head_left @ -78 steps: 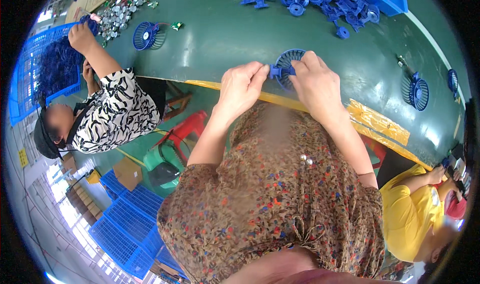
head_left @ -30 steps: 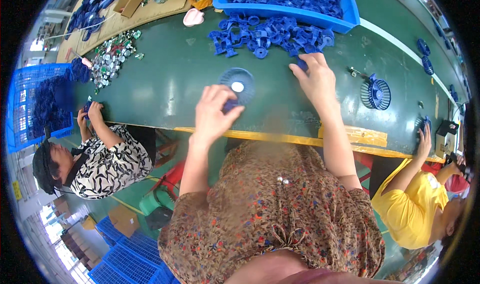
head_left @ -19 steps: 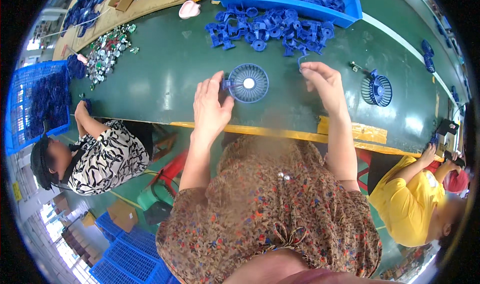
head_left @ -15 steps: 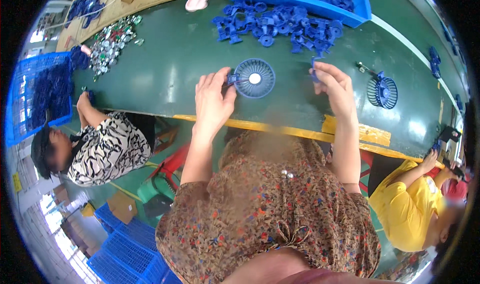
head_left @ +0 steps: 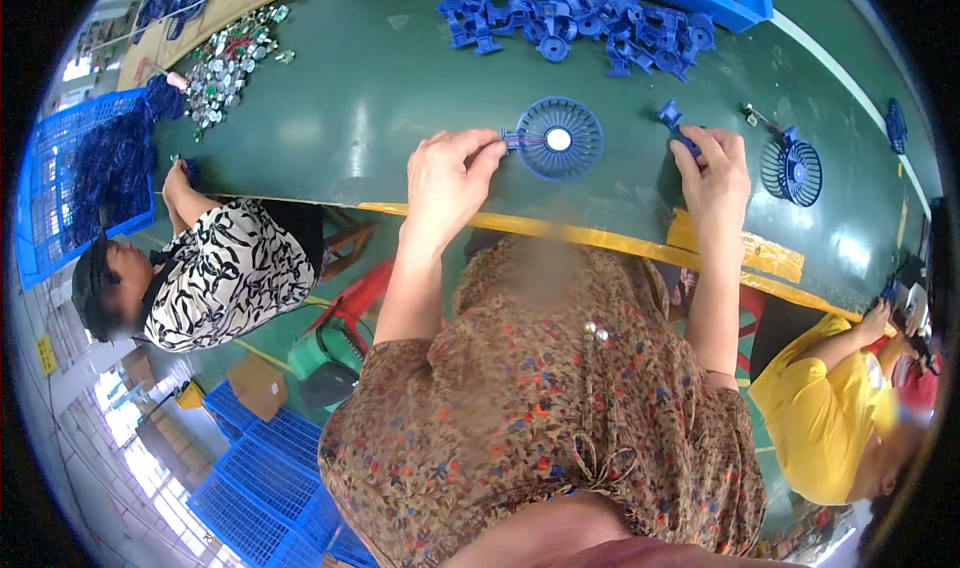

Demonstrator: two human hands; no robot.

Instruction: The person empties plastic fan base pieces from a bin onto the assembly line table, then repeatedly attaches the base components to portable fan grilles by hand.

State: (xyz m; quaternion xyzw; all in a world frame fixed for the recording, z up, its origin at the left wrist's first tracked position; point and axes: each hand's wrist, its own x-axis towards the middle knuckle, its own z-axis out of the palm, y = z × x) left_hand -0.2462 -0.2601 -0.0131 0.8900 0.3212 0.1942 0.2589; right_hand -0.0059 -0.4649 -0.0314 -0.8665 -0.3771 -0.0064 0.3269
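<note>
My left hand (head_left: 447, 178) is closed, thumb and fingers pinching the short tab at the left side of a round blue fan cage (head_left: 560, 170). The cage has radial ribs, a white disc in its middle and a thin reddish wire running to the tab. To its right, my right hand (head_left: 716, 173) grips a small blue plastic bracket (head_left: 670, 115) near its lower end; the fingers cover part of it. A second blue fan cage (head_left: 797, 173) lies on the table beyond that hand, with a small metal part on a wire (head_left: 752, 114) beside it.
A heap of blue plastic brackets (head_left: 580, 23) lies before a blue bin (head_left: 745, 3). Small metal and green parts (head_left: 225, 73) are piled at far left near a blue basket (head_left: 50, 183). Co-workers in a patterned top (head_left: 235, 278) and a yellow shirt (head_left: 815, 408) sit either side.
The whole view has shifted. My right hand has drawn the bracket back from the heap toward me, and the bracket now leans. My left hand, still on the cage, has moved slightly right.
</note>
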